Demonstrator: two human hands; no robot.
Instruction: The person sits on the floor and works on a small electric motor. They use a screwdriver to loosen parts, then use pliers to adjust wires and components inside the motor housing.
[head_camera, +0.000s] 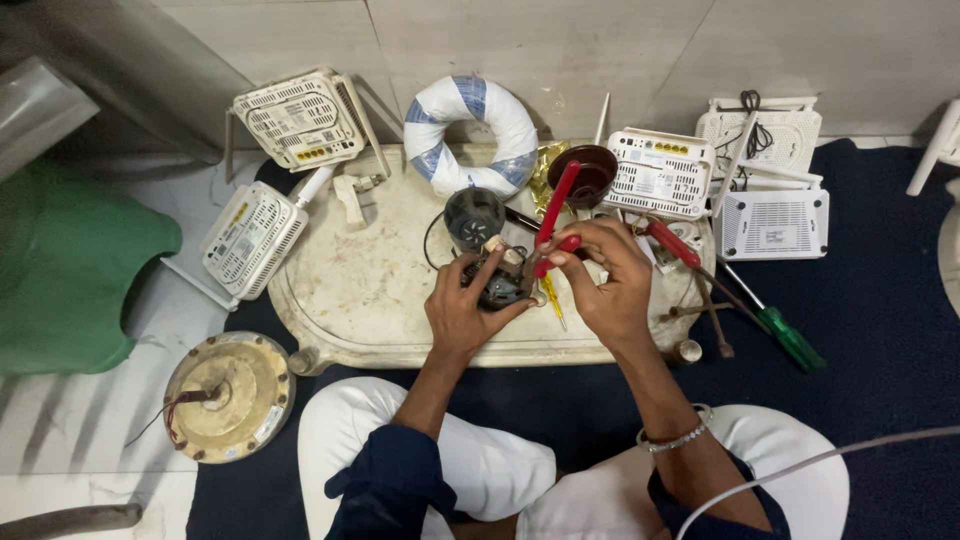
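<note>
At frame centre your left hand (462, 312) clamps the motor (503, 283); just right, your right hand (603, 280) grips red pliers (553, 215) touching it.

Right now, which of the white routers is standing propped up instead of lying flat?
The router at far left, beside the green plastic stool: it leans tilted against the tray's edge, antenna up, while the others lie flat.

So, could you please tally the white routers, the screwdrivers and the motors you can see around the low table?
White routers: 5 (first at)
Screwdrivers: 2 (green-handled, yellow-handled)
Motors: 2 (small motor under the left hand; round fan motor on the floor)
Total: 9
</note>
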